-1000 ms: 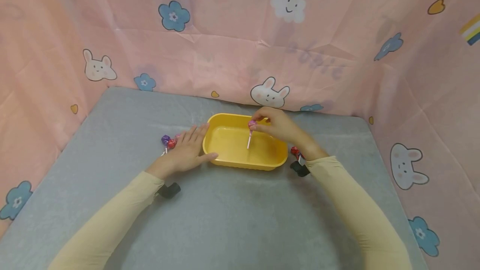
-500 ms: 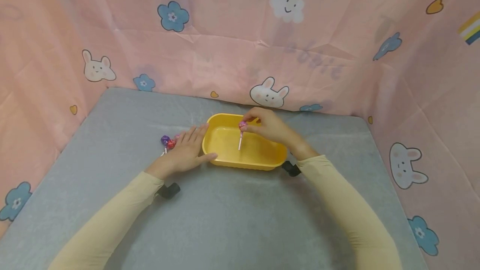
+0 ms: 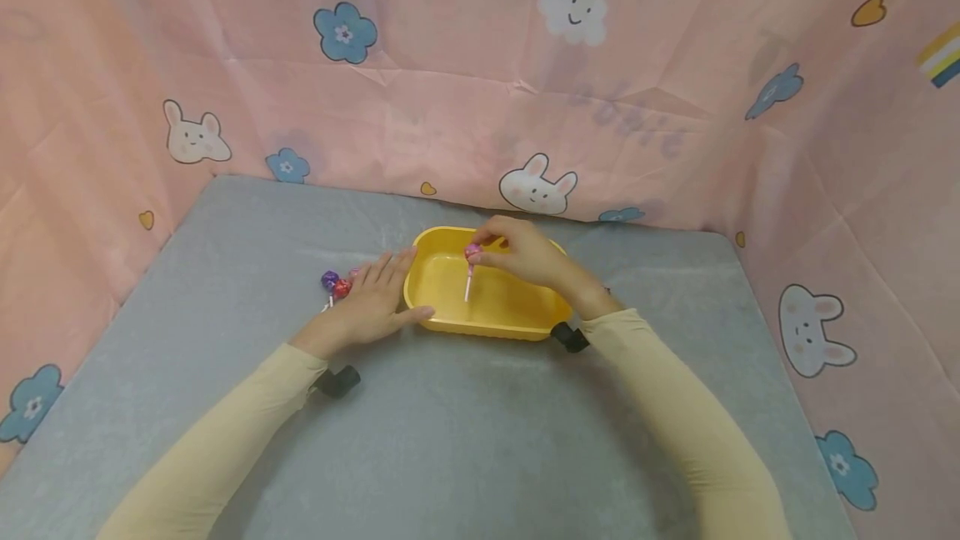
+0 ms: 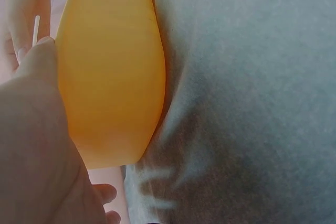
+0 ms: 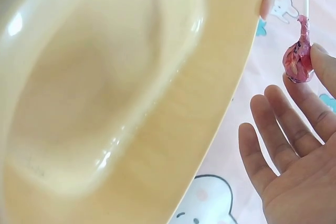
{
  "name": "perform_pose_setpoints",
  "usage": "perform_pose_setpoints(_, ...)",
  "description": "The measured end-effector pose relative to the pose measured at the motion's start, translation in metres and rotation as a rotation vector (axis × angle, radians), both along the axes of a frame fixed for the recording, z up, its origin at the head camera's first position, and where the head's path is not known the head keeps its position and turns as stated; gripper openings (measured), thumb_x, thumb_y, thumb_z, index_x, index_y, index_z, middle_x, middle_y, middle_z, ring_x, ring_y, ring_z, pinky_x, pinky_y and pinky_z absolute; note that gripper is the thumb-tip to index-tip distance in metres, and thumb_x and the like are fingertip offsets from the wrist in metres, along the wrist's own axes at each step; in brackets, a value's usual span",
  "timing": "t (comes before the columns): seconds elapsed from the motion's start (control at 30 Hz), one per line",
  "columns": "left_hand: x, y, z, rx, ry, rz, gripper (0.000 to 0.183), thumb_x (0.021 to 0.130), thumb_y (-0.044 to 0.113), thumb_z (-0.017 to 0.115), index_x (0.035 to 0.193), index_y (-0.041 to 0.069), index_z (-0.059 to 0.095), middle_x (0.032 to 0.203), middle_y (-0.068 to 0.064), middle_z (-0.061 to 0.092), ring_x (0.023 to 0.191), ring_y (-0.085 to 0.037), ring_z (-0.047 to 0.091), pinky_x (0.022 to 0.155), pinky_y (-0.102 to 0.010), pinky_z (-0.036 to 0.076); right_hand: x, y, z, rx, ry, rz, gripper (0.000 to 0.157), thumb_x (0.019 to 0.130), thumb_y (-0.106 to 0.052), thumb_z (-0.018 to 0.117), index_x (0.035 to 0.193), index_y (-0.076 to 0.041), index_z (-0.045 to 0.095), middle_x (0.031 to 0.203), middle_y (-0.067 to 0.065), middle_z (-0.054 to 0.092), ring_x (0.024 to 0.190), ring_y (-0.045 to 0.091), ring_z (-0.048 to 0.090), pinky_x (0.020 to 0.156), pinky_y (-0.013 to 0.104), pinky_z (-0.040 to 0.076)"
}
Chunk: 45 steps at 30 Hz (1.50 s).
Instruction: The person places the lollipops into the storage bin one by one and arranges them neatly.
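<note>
Nearest in, a smooth grey cloth-covered table spreads this side of the shallow yellow plastic tub, and in from its near corners come two arms in pale cream sleeves. A small black block sits under the left wrist, another at the right, close by the tub's near right corner.

And here's the left hand, laid out flat at the tub's left end, fingers extended and gripping nothing, the thumb over the near left rim. Over the tub goes the right hand, thumb and forefinger closed in a neat pinch on the round head of a pink-wrapped lollipop with a white stick, its other fingers loosely spread! That lollipop is above the tub's left half, stick downward (whether the tip touches the floor, nobody can tell).

Left of the tub, beside the left hand, lie a purple-wrapped round lollipop and a red-wrapped round lollipop. Beyond the tub rises a pink cloth backdrop printed with rabbits, flowers and rainbows.
</note>
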<state>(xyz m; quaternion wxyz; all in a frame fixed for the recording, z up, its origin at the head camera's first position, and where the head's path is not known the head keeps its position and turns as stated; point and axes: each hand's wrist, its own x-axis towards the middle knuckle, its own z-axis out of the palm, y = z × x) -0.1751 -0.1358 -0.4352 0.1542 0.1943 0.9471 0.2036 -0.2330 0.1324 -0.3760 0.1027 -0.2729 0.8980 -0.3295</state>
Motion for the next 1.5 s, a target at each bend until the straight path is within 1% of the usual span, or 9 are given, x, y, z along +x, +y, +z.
perform_pose_setpoints(0.17,-0.001,-0.001,-0.004,0.010,0.006,-0.001,0.105,0.090,0.076,0.041,0.160,0.016,-0.009,0.169,-0.012,0.003,0.156,-0.038,-0.001,0.125,-0.059,-0.002,0.000,-0.006,-0.002,-0.010,0.003,0.006,0.024,0.092,-0.033,0.071,0.108,-0.016,0.069,0.110,0.000,0.068,0.108,0.022,0.061,0.101,0.045,0.050)
perform_pose_setpoints(0.4,-0.003,-0.001,-0.008,0.006,0.006,0.002,0.106,0.088,0.079,0.039,0.160,0.017,-0.009,0.169,-0.012,0.003,0.156,-0.036,-0.002,0.125,-0.059,-0.002,0.000,-0.014,-0.004,-0.022,-0.027,0.004,0.023,0.092,-0.032,0.071,0.109,-0.016,0.068,0.109,0.001,0.067,0.105,0.023,0.061,0.100,0.043,0.051)
perform_pose_setpoints(0.63,-0.003,-0.001,-0.008,0.001,-0.013,0.007,0.105,0.089,0.077,0.041,0.159,0.018,-0.010,0.169,-0.009,0.002,0.157,-0.034,-0.003,0.126,-0.057,-0.004,-0.001,-0.020,-0.010,-0.042,-0.018,0.017,0.020,0.092,-0.029,0.071,0.106,-0.015,0.070,0.108,0.001,0.068,0.109,0.025,0.062,0.099,0.041,0.052)
perform_pose_setpoints(0.8,-0.002,-0.001,-0.005,0.003,-0.006,-0.003,0.105,0.090,0.078,0.039,0.160,0.016,-0.009,0.169,-0.010,0.002,0.156,-0.036,-0.002,0.125,-0.058,-0.003,0.000,-0.025,-0.012,-0.048,-0.028,0.015,0.022,0.092,-0.029,0.071,0.107,-0.013,0.071,0.109,0.002,0.068,0.108,0.023,0.061,0.099,0.042,0.051)
perform_pose_setpoints(0.93,-0.001,0.000,-0.001,-0.002,-0.006,-0.005,0.105,0.090,0.077,0.040,0.160,0.015,-0.009,0.169,-0.011,0.003,0.156,-0.038,-0.001,0.125,-0.059,-0.001,0.000,-0.027,-0.014,-0.049,-0.030,0.028,0.024,0.092,-0.030,0.071,0.107,-0.012,0.071,0.109,0.004,0.068,0.108,0.025,0.060,0.099,0.045,0.051)
perform_pose_setpoints(1.03,-0.001,0.000,-0.001,0.005,0.001,-0.007,0.106,0.089,0.077,0.041,0.160,0.015,-0.008,0.169,-0.013,0.005,0.156,-0.039,0.000,0.125,-0.061,0.000,0.000,-0.029,-0.015,-0.045,-0.035,0.035,0.024,0.092,-0.032,0.070,0.107,-0.012,0.070,0.109,0.004,0.068,0.109,0.027,0.060,0.100,0.047,0.050)
perform_pose_setpoints(1.17,-0.002,-0.001,-0.005,0.004,0.007,-0.009,0.106,0.090,0.076,0.041,0.160,0.013,-0.008,0.169,-0.013,0.004,0.156,-0.039,0.000,0.125,-0.061,-0.001,0.000,-0.032,-0.020,-0.041,-0.039,0.041,0.024,0.092,-0.035,0.070,0.105,-0.015,0.070,0.107,0.002,0.068,0.109,0.027,0.060,0.100,0.045,0.050)
perform_pose_setpoints(1.27,-0.003,0.000,-0.005,-0.002,0.008,-0.014,0.105,0.091,0.075,0.042,0.160,0.013,-0.008,0.169,-0.012,0.003,0.156,-0.038,-0.001,0.125,-0.060,0.000,-0.001,-0.034,-0.025,-0.045,-0.045,0.039,0.023,0.092,-0.036,0.070,0.104,-0.016,0.070,0.105,0.000,0.068,0.106,0.025,0.061,0.100,0.042,0.051)
perform_pose_setpoints(1.5,-0.002,0.000,-0.001,-0.005,0.003,-0.022,0.105,0.091,0.073,0.044,0.160,0.014,-0.008,0.169,-0.010,0.002,0.156,-0.038,-0.001,0.125,-0.060,0.001,-0.001,-0.039,-0.034,-0.057,-0.063,0.044,0.022,0.092,-0.033,0.070,0.104,-0.015,0.069,0.103,-0.001,0.069,0.100,0.016,0.061,0.100,0.038,0.052)
